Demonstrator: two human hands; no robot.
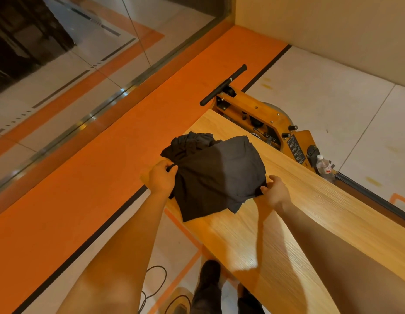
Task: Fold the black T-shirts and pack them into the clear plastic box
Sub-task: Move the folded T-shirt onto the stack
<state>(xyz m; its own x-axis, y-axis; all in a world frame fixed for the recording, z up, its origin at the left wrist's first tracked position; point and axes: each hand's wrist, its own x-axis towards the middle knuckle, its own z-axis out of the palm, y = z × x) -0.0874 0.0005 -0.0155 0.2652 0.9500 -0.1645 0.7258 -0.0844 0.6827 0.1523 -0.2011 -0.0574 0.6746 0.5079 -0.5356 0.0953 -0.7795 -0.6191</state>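
A black T-shirt [215,175] is spread between my hands at the far end of the wooden table [310,214]. My left hand [162,175] grips its bunched left edge. My right hand [276,191] pinches its right corner. Part of the cloth hangs over the table's near edge. A crumpled heap of black cloth [190,141] lies just beyond it; I cannot tell whether it is another shirt. No clear plastic box is in view.
An orange machine with a black handle [260,118] stands beyond the table's end. A plastic water bottle [323,165] stands on the floor beside it. A black cable [156,284] loops on the floor by my feet. A glass wall runs along the left.
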